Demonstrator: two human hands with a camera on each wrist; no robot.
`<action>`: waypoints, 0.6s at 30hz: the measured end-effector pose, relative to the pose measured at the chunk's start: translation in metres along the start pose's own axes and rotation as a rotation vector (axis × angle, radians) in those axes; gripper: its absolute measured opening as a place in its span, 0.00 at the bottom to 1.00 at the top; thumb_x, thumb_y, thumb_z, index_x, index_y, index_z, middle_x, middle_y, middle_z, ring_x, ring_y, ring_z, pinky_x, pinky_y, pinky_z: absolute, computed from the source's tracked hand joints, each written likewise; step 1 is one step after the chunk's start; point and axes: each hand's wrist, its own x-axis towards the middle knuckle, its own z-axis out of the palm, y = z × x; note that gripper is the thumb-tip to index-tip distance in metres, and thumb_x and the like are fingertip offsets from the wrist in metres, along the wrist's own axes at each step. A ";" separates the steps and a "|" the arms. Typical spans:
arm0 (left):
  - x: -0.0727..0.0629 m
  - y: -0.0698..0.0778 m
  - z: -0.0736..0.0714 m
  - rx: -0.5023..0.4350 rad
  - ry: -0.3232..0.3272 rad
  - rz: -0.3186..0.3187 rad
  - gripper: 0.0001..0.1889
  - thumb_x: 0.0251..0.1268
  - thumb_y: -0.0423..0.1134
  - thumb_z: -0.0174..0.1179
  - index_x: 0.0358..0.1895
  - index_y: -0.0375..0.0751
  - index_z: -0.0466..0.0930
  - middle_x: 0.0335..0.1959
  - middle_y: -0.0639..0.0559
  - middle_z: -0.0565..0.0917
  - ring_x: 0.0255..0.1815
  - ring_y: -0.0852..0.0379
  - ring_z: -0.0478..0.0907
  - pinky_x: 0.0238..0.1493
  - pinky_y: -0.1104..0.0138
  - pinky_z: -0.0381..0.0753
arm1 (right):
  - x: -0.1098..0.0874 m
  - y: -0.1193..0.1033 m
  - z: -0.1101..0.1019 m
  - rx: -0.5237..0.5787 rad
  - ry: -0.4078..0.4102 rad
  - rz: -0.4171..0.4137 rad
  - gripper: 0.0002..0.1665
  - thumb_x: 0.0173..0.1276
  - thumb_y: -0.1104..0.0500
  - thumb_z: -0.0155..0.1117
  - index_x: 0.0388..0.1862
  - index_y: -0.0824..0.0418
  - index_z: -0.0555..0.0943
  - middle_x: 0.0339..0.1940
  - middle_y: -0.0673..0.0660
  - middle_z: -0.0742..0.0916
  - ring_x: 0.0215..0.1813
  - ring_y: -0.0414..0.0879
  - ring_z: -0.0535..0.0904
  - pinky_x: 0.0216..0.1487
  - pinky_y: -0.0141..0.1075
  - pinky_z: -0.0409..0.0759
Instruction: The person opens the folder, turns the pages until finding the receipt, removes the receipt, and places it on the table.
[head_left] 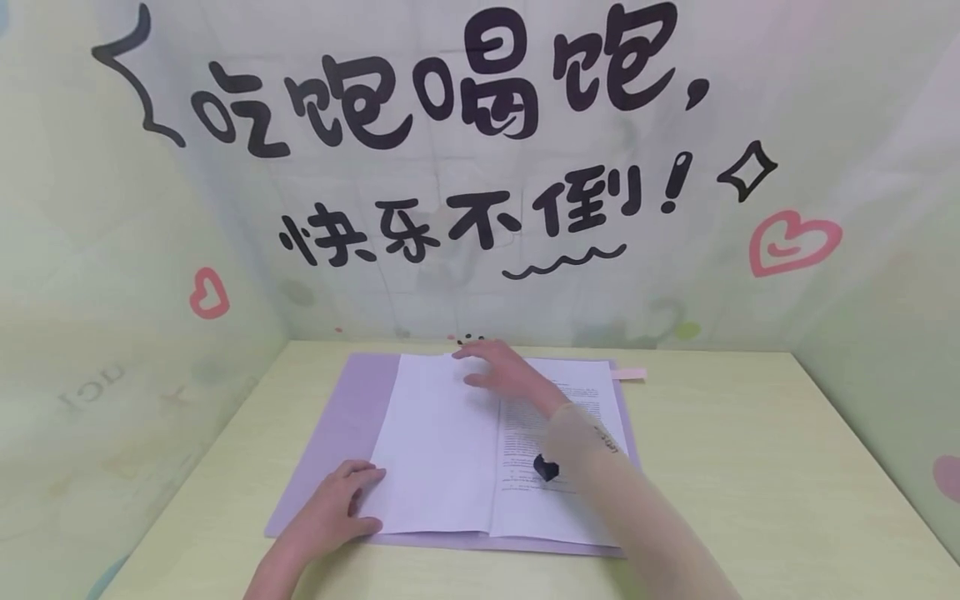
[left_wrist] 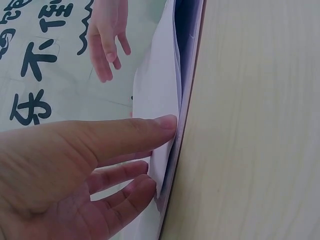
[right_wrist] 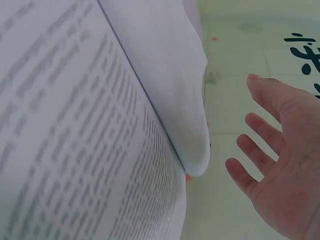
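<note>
A purple folder (head_left: 345,425) lies spread on the table with white sheets on it. The left-hand sheet (head_left: 435,442) looks blank, and the right-hand sheet (head_left: 525,517) carries printed text. My left hand (head_left: 333,508) rests at the lower left corner of the blank sheet, its thumb and fingertips touching the paper's edge in the left wrist view. Near the top of the sheets, my right hand (head_left: 506,371) is held with fingers apart and nothing between them. In the right wrist view this hand (right_wrist: 285,150) is clear of the curved blank sheet (right_wrist: 170,90).
Pale wood table (head_left: 750,467) surrounds the folder. A pink tab (head_left: 630,374) sticks out at its upper right. A small black object (head_left: 546,468) shows beside the right sleeve (head_left: 615,483). Behind stands a printed wall cloth (head_left: 420,292) with large black characters.
</note>
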 end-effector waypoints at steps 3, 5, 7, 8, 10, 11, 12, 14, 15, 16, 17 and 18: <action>-0.001 0.000 0.000 -0.003 -0.002 -0.005 0.34 0.42 0.40 0.78 0.59 0.36 0.79 0.60 0.42 0.77 0.56 0.47 0.77 0.61 0.49 0.76 | -0.011 0.011 -0.014 0.013 0.045 0.007 0.26 0.71 0.56 0.63 0.68 0.53 0.75 0.73 0.53 0.75 0.78 0.51 0.63 0.79 0.50 0.57; -0.001 0.000 0.001 -0.009 -0.004 -0.006 0.34 0.42 0.40 0.78 0.59 0.36 0.79 0.60 0.42 0.77 0.57 0.47 0.77 0.61 0.48 0.76 | -0.018 0.019 -0.024 0.001 0.073 0.009 0.26 0.71 0.56 0.63 0.67 0.53 0.75 0.71 0.52 0.76 0.77 0.51 0.64 0.79 0.50 0.59; -0.002 0.001 0.000 -0.016 -0.003 -0.009 0.34 0.43 0.39 0.77 0.59 0.36 0.79 0.60 0.41 0.77 0.58 0.45 0.76 0.61 0.47 0.76 | -0.026 0.028 -0.032 -0.007 0.102 0.014 0.26 0.71 0.57 0.63 0.67 0.53 0.75 0.71 0.52 0.77 0.76 0.52 0.65 0.78 0.51 0.60; -0.002 0.001 0.000 -0.019 -0.002 -0.010 0.34 0.43 0.39 0.77 0.59 0.36 0.79 0.60 0.41 0.77 0.59 0.44 0.76 0.62 0.46 0.75 | -0.030 0.031 -0.037 -0.007 0.115 0.020 0.26 0.71 0.57 0.63 0.68 0.53 0.75 0.70 0.53 0.77 0.76 0.52 0.66 0.78 0.51 0.60; -0.002 0.002 0.000 -0.022 0.000 -0.014 0.34 0.43 0.39 0.77 0.59 0.36 0.79 0.60 0.41 0.77 0.59 0.43 0.76 0.62 0.46 0.75 | -0.038 0.038 -0.045 0.005 0.135 0.052 0.27 0.71 0.56 0.63 0.68 0.52 0.74 0.71 0.53 0.76 0.76 0.53 0.65 0.77 0.53 0.62; -0.002 0.002 0.000 -0.024 0.001 -0.017 0.34 0.43 0.38 0.77 0.59 0.35 0.79 0.60 0.40 0.77 0.59 0.42 0.76 0.62 0.45 0.75 | -0.043 0.041 -0.048 0.012 0.143 0.065 0.27 0.71 0.56 0.62 0.69 0.52 0.74 0.72 0.54 0.75 0.76 0.55 0.65 0.76 0.54 0.63; -0.003 0.003 0.000 -0.026 0.002 -0.020 0.34 0.43 0.38 0.77 0.59 0.35 0.79 0.60 0.40 0.77 0.59 0.42 0.75 0.62 0.45 0.74 | -0.047 0.044 -0.051 0.022 0.150 0.083 0.27 0.72 0.56 0.62 0.69 0.51 0.73 0.73 0.54 0.75 0.76 0.55 0.65 0.76 0.54 0.63; -0.003 0.003 0.000 -0.029 0.004 -0.019 0.33 0.43 0.38 0.77 0.59 0.35 0.79 0.60 0.40 0.77 0.59 0.42 0.75 0.62 0.45 0.74 | -0.055 0.049 -0.056 0.041 0.162 0.105 0.28 0.72 0.56 0.62 0.70 0.52 0.72 0.74 0.55 0.73 0.75 0.57 0.65 0.74 0.56 0.64; -0.003 0.003 0.000 -0.029 0.003 -0.018 0.33 0.43 0.38 0.77 0.59 0.35 0.79 0.60 0.40 0.77 0.59 0.42 0.75 0.62 0.45 0.74 | -0.059 0.052 -0.058 0.043 0.167 0.113 0.28 0.72 0.55 0.61 0.70 0.52 0.72 0.74 0.55 0.73 0.75 0.58 0.66 0.74 0.56 0.65; -0.003 0.004 0.000 -0.032 0.003 -0.019 0.33 0.43 0.38 0.77 0.59 0.35 0.79 0.60 0.40 0.77 0.59 0.42 0.75 0.62 0.45 0.74 | -0.063 0.055 -0.060 0.049 0.172 0.112 0.29 0.72 0.56 0.61 0.71 0.53 0.71 0.74 0.56 0.73 0.75 0.59 0.66 0.73 0.57 0.65; -0.004 0.004 0.000 -0.033 0.003 -0.018 0.34 0.43 0.38 0.77 0.59 0.35 0.79 0.60 0.40 0.77 0.59 0.42 0.75 0.62 0.45 0.74 | -0.066 0.058 -0.062 0.051 0.178 0.115 0.29 0.72 0.56 0.61 0.71 0.54 0.71 0.74 0.57 0.73 0.74 0.60 0.66 0.73 0.58 0.66; -0.004 0.003 0.000 -0.031 0.003 -0.017 0.34 0.43 0.38 0.77 0.59 0.35 0.79 0.60 0.40 0.77 0.59 0.42 0.75 0.62 0.45 0.74 | -0.070 0.061 -0.064 0.054 0.186 0.114 0.29 0.72 0.56 0.61 0.71 0.55 0.71 0.73 0.58 0.73 0.74 0.61 0.66 0.73 0.58 0.66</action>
